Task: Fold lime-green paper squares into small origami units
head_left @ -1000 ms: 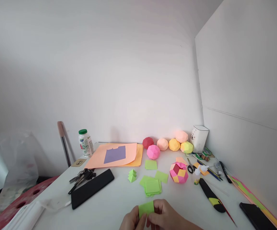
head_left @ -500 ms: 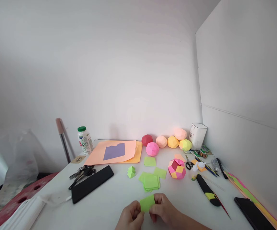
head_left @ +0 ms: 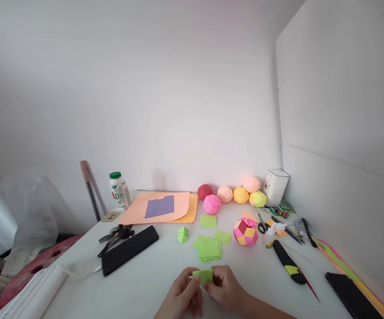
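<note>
A small folded green paper (head_left: 203,275) is pinched between my left hand (head_left: 182,296) and my right hand (head_left: 225,289), low over the white table (head_left: 152,283) near its front edge. Just beyond my hands lies a pile of green paper squares (head_left: 209,248), with two loose green squares (head_left: 208,221) farther back. A small folded green piece (head_left: 182,235) stands to the left of the pile. A pink and yellow paper ball with an open top (head_left: 245,231) sits to the right of the pile.
Several paper balls (head_left: 231,195) line the back wall beside a white cup (head_left: 275,187). Orange sheets with a purple piece (head_left: 158,207), a bottle (head_left: 119,191), keys (head_left: 115,234), a black case (head_left: 130,249), scissors (head_left: 261,226), a cutter (head_left: 287,262) and a phone (head_left: 353,294) lie around.
The green paper has gone from a wider flat strip held up to a narrower folded piece held lower between my fingers. The view has shifted slightly.
</note>
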Motion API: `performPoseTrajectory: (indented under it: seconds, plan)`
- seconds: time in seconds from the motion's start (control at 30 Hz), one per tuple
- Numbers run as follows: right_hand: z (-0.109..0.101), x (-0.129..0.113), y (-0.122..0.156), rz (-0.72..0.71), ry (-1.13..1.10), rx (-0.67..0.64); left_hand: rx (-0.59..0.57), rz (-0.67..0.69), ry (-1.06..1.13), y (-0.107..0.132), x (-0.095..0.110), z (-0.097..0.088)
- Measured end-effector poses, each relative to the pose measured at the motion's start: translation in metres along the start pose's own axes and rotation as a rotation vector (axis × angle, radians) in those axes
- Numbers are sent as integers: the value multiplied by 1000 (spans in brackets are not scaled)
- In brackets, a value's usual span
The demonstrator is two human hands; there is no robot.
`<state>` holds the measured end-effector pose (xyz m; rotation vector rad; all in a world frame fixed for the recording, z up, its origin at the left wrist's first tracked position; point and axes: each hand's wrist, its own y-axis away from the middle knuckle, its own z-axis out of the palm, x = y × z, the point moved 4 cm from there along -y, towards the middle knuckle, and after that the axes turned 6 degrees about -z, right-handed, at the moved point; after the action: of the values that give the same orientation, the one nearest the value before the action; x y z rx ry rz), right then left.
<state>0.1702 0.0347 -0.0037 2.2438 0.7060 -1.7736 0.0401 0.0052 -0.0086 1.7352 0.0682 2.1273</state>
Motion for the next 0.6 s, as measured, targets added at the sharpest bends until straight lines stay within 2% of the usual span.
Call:
performPoseTrajectory:
  seconds: [0.2,0.4,0.6]
  plan:
    - [0,-6,0,-138,235,5,19,-39,77,1,-1,-3]
    - [-2,-15,2,-406,380,25,1,-25,151,9,8,-5]
    - [-4,-17,4,-403,336,85,22,-18,113,16,17,-4]
